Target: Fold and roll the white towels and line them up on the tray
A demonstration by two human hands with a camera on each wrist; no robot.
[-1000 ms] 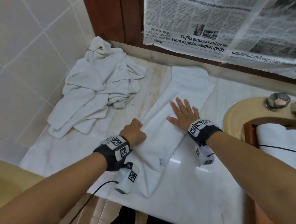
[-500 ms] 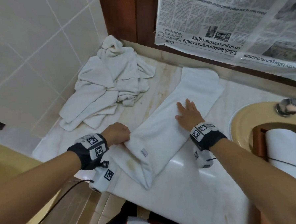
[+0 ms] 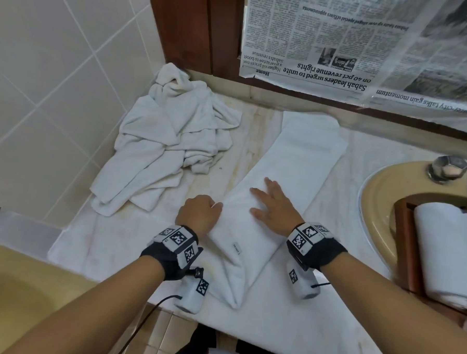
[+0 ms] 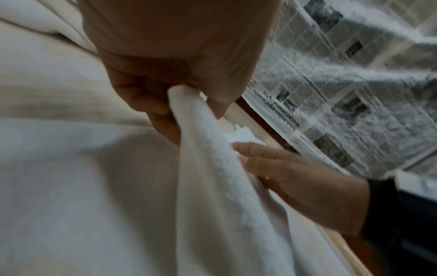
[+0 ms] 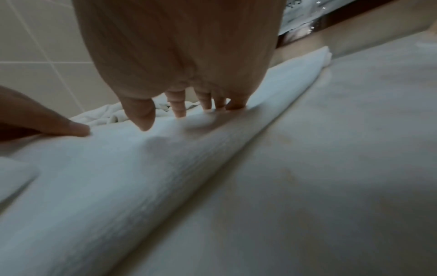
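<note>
Left hand point(image 3: 198, 215) pinching folded towel point(image 3: 289, 179) edge, right hand point(image 3: 275, 206) flat on it

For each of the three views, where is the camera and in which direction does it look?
Head: from above, down at the folded towel, both forearms, left hand and right hand.
Left wrist: along the left hand, which pinches the towel edge; the right hand shows.
Right wrist: along the flat right hand on the towel.
All share the towel.
</note>
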